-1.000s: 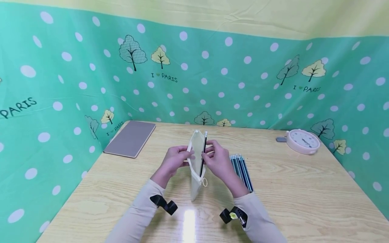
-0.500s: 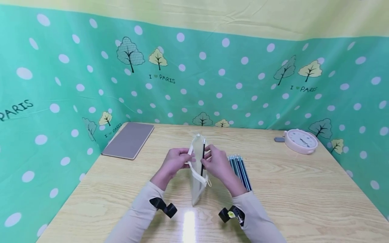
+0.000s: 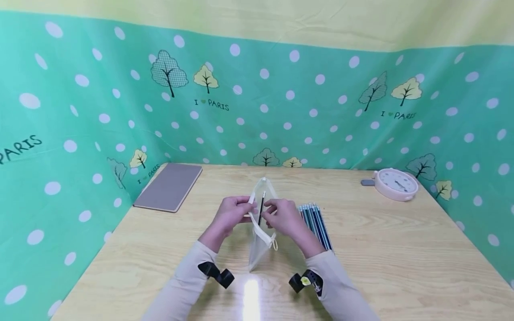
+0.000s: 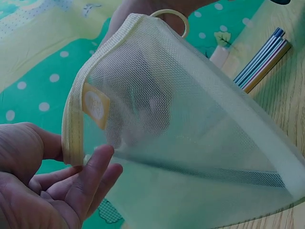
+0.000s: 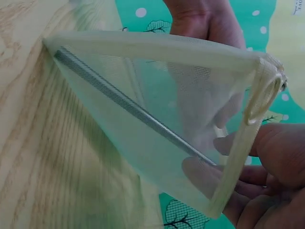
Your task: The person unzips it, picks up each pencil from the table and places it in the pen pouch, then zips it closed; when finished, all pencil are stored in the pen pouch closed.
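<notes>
A pale mesh zip pouch (image 3: 257, 254) stands on edge with its mouth spread wide. My left hand (image 3: 230, 214) pinches the near-left rim of the mouth, thumb on one side and fingers on the other. One dark pencil (image 5: 138, 109) slants down inside the pouch toward its bottom corner, its pale end close to the mouth. My right hand (image 3: 281, 216) reaches into the mouth; thumb and forefinger lie on either side of the pencil near its upper end and seem to pinch it. The mesh partly veils these fingertips in the right wrist view.
Several blue-toned pencils (image 3: 316, 225) lie side by side on the wooden table (image 3: 385, 267), right of the right hand. At the back left is a grey notebook (image 3: 168, 187). A pink round clock (image 3: 396, 184) lies at the back right, with a small grey object (image 3: 367, 183) beside it.
The pencil has sunk deeper into the pouch and shifted left, away from the right side of the mouth. The right hand moved slightly left and in; the left hand keeps its hold.
</notes>
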The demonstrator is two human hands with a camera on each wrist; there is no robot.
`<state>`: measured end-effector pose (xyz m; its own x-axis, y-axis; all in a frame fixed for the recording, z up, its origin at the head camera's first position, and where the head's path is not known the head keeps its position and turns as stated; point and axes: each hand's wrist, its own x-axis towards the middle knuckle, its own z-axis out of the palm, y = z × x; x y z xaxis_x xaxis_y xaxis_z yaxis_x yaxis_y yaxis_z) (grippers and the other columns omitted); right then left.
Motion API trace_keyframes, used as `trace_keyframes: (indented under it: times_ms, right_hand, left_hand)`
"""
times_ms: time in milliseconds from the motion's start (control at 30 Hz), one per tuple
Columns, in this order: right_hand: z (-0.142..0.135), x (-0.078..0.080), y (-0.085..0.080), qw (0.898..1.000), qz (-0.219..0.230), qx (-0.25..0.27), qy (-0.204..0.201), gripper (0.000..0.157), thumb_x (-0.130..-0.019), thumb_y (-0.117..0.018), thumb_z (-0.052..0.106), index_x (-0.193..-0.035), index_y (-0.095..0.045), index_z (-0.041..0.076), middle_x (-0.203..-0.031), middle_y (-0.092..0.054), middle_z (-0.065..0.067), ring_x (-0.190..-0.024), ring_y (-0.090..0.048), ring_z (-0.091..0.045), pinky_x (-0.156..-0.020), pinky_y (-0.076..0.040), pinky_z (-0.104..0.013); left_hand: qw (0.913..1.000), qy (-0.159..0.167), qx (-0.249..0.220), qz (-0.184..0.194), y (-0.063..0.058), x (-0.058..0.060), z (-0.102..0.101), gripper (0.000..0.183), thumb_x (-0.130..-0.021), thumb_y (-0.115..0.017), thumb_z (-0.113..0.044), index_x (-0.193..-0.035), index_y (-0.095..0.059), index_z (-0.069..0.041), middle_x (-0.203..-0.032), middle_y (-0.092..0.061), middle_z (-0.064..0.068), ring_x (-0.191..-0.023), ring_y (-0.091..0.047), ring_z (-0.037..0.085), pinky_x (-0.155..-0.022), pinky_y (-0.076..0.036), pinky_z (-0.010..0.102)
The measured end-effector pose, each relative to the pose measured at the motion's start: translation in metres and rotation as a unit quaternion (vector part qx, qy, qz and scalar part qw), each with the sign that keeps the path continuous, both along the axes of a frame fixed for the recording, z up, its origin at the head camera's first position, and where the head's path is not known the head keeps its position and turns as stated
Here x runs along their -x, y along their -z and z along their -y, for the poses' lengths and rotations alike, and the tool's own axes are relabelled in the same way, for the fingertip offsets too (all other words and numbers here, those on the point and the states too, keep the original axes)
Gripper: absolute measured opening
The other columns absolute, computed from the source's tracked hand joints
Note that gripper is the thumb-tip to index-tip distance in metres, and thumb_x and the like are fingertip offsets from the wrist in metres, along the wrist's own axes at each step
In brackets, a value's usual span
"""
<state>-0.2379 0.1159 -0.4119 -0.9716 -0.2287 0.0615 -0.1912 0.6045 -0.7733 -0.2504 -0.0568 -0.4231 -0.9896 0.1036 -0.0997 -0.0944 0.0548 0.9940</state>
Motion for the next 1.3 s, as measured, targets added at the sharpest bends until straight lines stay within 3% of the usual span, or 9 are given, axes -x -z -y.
trace_keyframes:
  times_ms: [167, 300, 500, 700, 867, 967, 1133, 1300]
  right_hand:
    - [-0.014, 0.003, -0.015, 0.999, -0.005, 0.053, 0.003, 0.029, -0.095, -0.069, 0.004, -0.122, -0.068, -0.009, -0.093, -0.076, -0.018, -0.067, -0.074, -0.023, -0.062, -0.065, -0.032]
    - [-0.043, 0.005, -0.027, 0.996, 0.000, 0.082, 0.018, 0.032, -0.097, -0.066, 0.004, -0.126, -0.065, -0.010, -0.100, -0.074, -0.025, -0.073, -0.075, -0.027, -0.071, -0.067, -0.038]
    - [-0.099, 0.006, -0.042, 0.995, -0.028, 0.071, 0.069, 0.035, -0.100, -0.062, 0.009, -0.130, -0.064, -0.009, -0.105, -0.073, -0.027, -0.083, -0.075, -0.035, -0.073, -0.066, -0.034]
    - [-0.126, 0.002, -0.049, 0.994, -0.029, 0.053, 0.094, 0.038, -0.103, -0.062, 0.013, -0.133, -0.062, -0.009, -0.110, -0.071, -0.030, -0.080, -0.074, -0.023, -0.073, -0.066, -0.034]
    - [-0.141, -0.002, -0.035, 0.996, -0.021, -0.012, 0.084, 0.037, -0.101, -0.062, 0.013, -0.131, -0.062, -0.009, -0.104, -0.073, -0.026, -0.075, -0.073, -0.022, -0.072, -0.066, -0.039]
    - [-0.152, -0.004, -0.019, 0.996, 0.009, -0.052, 0.075, 0.038, -0.100, -0.063, 0.010, -0.131, -0.061, -0.011, -0.102, -0.073, -0.026, -0.073, -0.073, -0.023, -0.071, -0.066, -0.042]
    - [-0.158, 0.001, 0.003, 0.995, 0.059, -0.057, 0.052, 0.039, -0.096, -0.066, 0.005, -0.129, -0.059, -0.015, -0.096, -0.072, -0.025, -0.074, -0.073, -0.027, -0.065, -0.066, -0.038]
    - [-0.156, 0.007, 0.020, 0.990, 0.112, -0.080, 0.044, 0.035, -0.093, -0.069, 0.001, -0.124, -0.061, -0.015, -0.091, -0.071, -0.018, -0.070, -0.070, -0.021, -0.063, -0.065, -0.034]
  left_hand:
    - [1.0000, -0.001, 0.008, 0.003, -0.003, 0.002, 0.001, 0.033, -0.097, -0.065, -0.003, -0.126, -0.066, 0.013, -0.108, -0.073, 0.024, -0.084, -0.070, 0.015, -0.080, -0.066, 0.035]
    - [0.9999, -0.007, 0.007, 0.005, -0.004, 0.002, 0.003, 0.034, -0.097, -0.066, -0.004, -0.127, -0.065, 0.013, -0.110, -0.072, 0.025, -0.084, -0.070, 0.015, -0.082, -0.066, 0.038]
    - [0.9999, -0.003, 0.014, 0.001, -0.005, 0.002, 0.005, 0.036, -0.098, -0.066, -0.007, -0.128, -0.065, 0.012, -0.112, -0.072, 0.025, -0.088, -0.071, 0.016, -0.086, -0.065, 0.040]
    - [0.9997, 0.005, 0.023, 0.003, -0.007, 0.004, 0.005, 0.035, -0.099, -0.065, -0.007, -0.128, -0.064, 0.012, -0.113, -0.072, 0.024, -0.089, -0.071, 0.018, -0.085, -0.065, 0.038]
    - [0.9996, 0.006, 0.028, 0.005, -0.011, 0.006, 0.005, 0.036, -0.099, -0.065, -0.007, -0.130, -0.063, 0.012, -0.116, -0.071, 0.026, -0.091, -0.071, 0.020, -0.084, -0.065, 0.038]
    - [0.9995, 0.007, 0.031, 0.005, -0.012, 0.005, 0.005, 0.037, -0.099, -0.065, -0.008, -0.129, -0.063, 0.012, -0.118, -0.070, 0.027, -0.093, -0.072, 0.022, -0.084, -0.065, 0.039]
    - [0.9993, 0.007, 0.037, 0.007, -0.009, 0.003, 0.008, 0.037, -0.099, -0.065, -0.008, -0.130, -0.063, 0.012, -0.119, -0.070, 0.027, -0.094, -0.073, 0.024, -0.084, -0.065, 0.039]
    - [0.9994, 0.003, 0.031, 0.013, -0.005, 0.002, 0.008, 0.037, -0.099, -0.066, -0.008, -0.130, -0.064, 0.011, -0.115, -0.071, 0.024, -0.089, -0.071, 0.018, -0.083, -0.065, 0.038]
